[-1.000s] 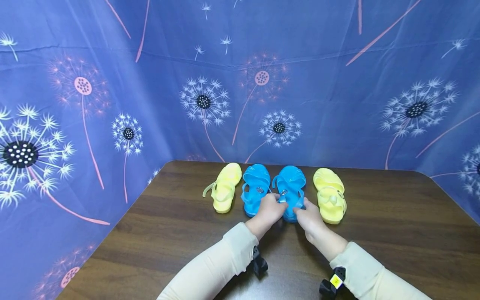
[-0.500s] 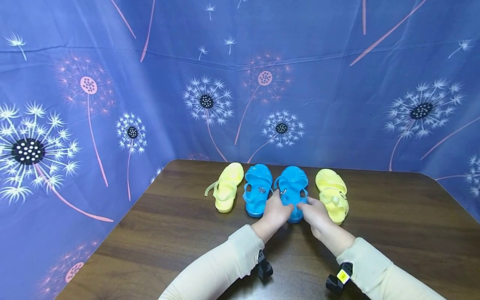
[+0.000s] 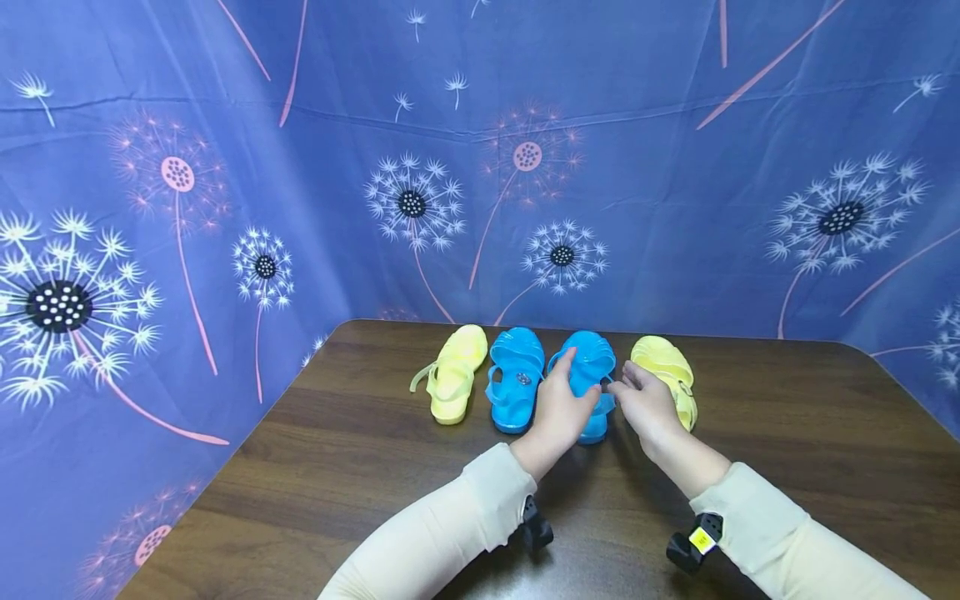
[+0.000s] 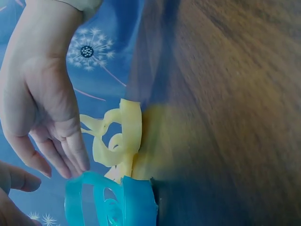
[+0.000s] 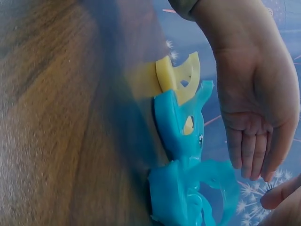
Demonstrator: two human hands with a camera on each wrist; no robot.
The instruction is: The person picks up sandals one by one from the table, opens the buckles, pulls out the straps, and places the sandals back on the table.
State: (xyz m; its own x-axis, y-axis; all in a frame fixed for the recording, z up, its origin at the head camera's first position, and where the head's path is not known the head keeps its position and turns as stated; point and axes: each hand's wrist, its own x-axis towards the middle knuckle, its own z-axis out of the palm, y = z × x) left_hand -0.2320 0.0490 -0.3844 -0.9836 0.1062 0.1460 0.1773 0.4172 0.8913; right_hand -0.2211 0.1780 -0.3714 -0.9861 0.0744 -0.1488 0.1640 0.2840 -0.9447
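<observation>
Two blue sandals stand side by side on the table, the left blue sandal (image 3: 513, 410) and the right blue sandal (image 3: 594, 430). My left hand (image 3: 558, 412) hovers over the right one with straight fingers and covers part of it. In the right wrist view, this left hand (image 5: 254, 103) appears apart from the sandals. My right hand (image 3: 654, 412), fingers loosely extended, is between the right blue sandal and a yellow sandal (image 3: 663, 357). The left wrist view shows this right hand (image 4: 47, 99) with its fingertips close to the blue strap; contact cannot be told. Neither hand holds anything.
Another yellow sandal (image 3: 454, 375) stands at the left end of the row, its strap sticking out. The brown wooden table (image 3: 337, 483) has its back edge just behind the sandals. A blue dandelion-print cloth (image 3: 637, 167) hangs behind it.
Both hands have let go of the right blue sandal's rear part. The left hand has moved forward over it; the right hand has shifted right, partly covering the right yellow sandal.
</observation>
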